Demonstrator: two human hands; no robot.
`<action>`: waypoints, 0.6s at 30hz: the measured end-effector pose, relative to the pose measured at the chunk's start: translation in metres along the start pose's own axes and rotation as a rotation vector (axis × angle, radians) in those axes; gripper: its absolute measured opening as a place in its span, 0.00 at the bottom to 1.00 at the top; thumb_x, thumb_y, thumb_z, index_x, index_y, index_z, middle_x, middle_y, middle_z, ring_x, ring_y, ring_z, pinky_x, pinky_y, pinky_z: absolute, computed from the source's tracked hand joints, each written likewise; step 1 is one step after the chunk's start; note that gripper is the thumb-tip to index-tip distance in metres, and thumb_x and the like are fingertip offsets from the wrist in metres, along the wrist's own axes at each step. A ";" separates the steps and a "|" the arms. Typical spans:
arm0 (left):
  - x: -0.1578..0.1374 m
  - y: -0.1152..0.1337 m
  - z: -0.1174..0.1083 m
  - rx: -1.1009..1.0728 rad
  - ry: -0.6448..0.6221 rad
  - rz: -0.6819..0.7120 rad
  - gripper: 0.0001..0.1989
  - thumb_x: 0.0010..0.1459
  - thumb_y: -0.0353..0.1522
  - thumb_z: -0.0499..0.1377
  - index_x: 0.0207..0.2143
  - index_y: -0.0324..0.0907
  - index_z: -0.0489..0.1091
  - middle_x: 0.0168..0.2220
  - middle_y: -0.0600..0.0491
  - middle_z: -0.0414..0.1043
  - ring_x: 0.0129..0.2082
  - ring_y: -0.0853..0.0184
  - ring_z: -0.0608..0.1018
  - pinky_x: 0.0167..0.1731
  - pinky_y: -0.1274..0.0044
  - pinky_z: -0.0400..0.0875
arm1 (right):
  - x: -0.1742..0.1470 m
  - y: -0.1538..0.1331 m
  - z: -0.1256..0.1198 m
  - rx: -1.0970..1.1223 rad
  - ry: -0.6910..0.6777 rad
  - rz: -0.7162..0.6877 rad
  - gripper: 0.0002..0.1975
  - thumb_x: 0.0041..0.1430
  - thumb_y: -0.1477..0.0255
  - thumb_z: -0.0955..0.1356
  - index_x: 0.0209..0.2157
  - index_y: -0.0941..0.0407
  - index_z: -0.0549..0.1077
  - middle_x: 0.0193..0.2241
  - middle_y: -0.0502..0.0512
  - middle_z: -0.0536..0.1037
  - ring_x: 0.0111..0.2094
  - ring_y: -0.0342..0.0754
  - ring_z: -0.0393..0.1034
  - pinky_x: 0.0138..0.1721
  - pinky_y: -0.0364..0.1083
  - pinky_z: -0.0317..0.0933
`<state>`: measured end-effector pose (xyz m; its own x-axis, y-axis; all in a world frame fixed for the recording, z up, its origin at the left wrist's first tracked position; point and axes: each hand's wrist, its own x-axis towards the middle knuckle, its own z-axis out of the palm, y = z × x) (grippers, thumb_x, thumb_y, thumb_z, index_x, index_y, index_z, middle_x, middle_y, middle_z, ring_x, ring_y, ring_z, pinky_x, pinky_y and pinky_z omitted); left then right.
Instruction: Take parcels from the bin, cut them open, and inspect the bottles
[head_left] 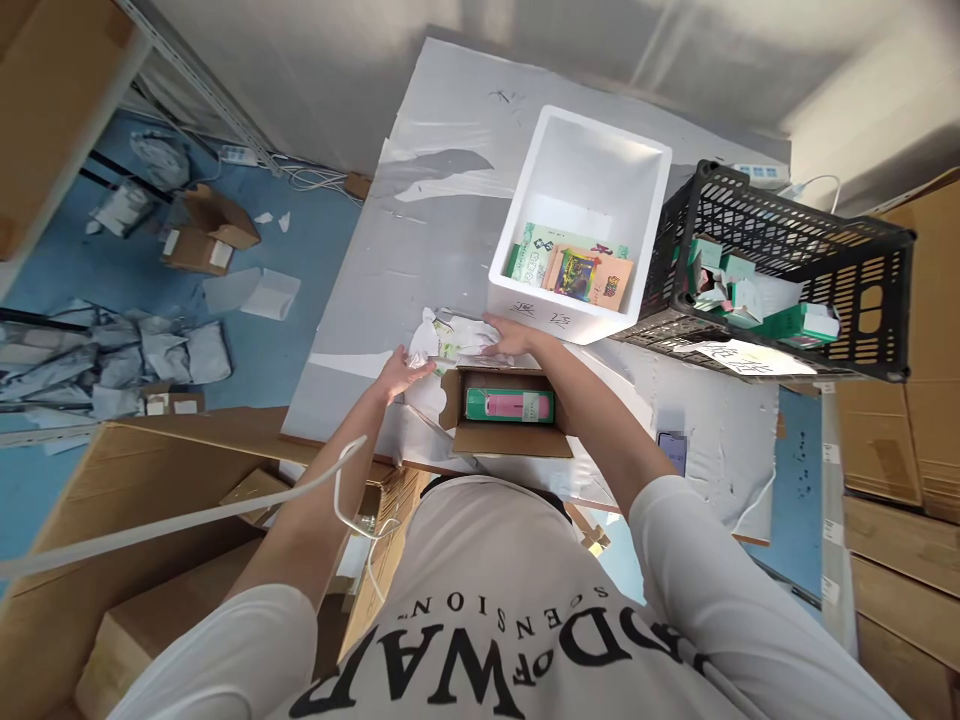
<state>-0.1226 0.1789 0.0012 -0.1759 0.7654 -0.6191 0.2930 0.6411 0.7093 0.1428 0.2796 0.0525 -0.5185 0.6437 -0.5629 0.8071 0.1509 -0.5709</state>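
My left hand (405, 375) and right hand (512, 337) pinch the wrap (451, 340) by its two ends, stretched left to right just beyond the open box (514, 440). The pack (506, 405) lies inside that box, long axis also left to right — nearer my body than either hand, the right one closer to it
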 end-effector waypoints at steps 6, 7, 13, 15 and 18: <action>-0.025 0.014 -0.003 0.183 0.217 0.258 0.45 0.47 0.50 0.66 0.62 0.39 0.57 0.65 0.37 0.56 0.66 0.47 0.59 0.61 0.62 0.57 | -0.082 -0.009 -0.008 -0.167 0.324 -0.147 0.27 0.62 0.70 0.65 0.61 0.61 0.62 0.57 0.67 0.69 0.58 0.59 0.63 0.57 0.56 0.59; -0.037 0.015 -0.002 0.178 0.271 0.364 0.40 0.50 0.49 0.63 0.60 0.39 0.60 0.63 0.38 0.60 0.63 0.49 0.63 0.59 0.63 0.61 | -0.102 -0.009 -0.002 -0.166 0.426 -0.179 0.23 0.63 0.72 0.63 0.59 0.59 0.64 0.55 0.66 0.70 0.56 0.58 0.65 0.55 0.55 0.60; -0.127 0.023 0.036 0.483 0.011 0.979 0.11 0.58 0.41 0.59 0.39 0.45 0.72 0.39 0.48 0.76 0.43 0.59 0.77 0.49 0.66 0.68 | -0.138 -0.014 0.067 -0.240 0.183 -0.231 0.19 0.62 0.72 0.64 0.54 0.54 0.69 0.52 0.63 0.71 0.50 0.54 0.69 0.47 0.51 0.65; -0.143 0.020 0.056 0.720 -0.209 1.039 0.13 0.57 0.42 0.59 0.39 0.44 0.72 0.40 0.46 0.76 0.42 0.57 0.77 0.47 0.65 0.68 | -0.113 -0.018 0.086 -0.289 0.013 -0.258 0.23 0.60 0.72 0.66 0.57 0.50 0.67 0.61 0.61 0.64 0.56 0.56 0.64 0.52 0.53 0.63; -0.146 0.009 0.079 0.978 -0.300 0.998 0.21 0.57 0.48 0.58 0.41 0.39 0.72 0.38 0.42 0.76 0.41 0.53 0.76 0.47 0.61 0.67 | -0.073 -0.029 0.103 -0.371 -0.129 -0.190 0.23 0.61 0.71 0.66 0.58 0.49 0.66 0.65 0.61 0.58 0.62 0.60 0.58 0.57 0.58 0.59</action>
<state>-0.0199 0.0685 0.0714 0.6516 0.7452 -0.1419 0.7143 -0.5397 0.4456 0.1288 0.1511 0.0486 -0.6794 0.4828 -0.5525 0.7287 0.5317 -0.4316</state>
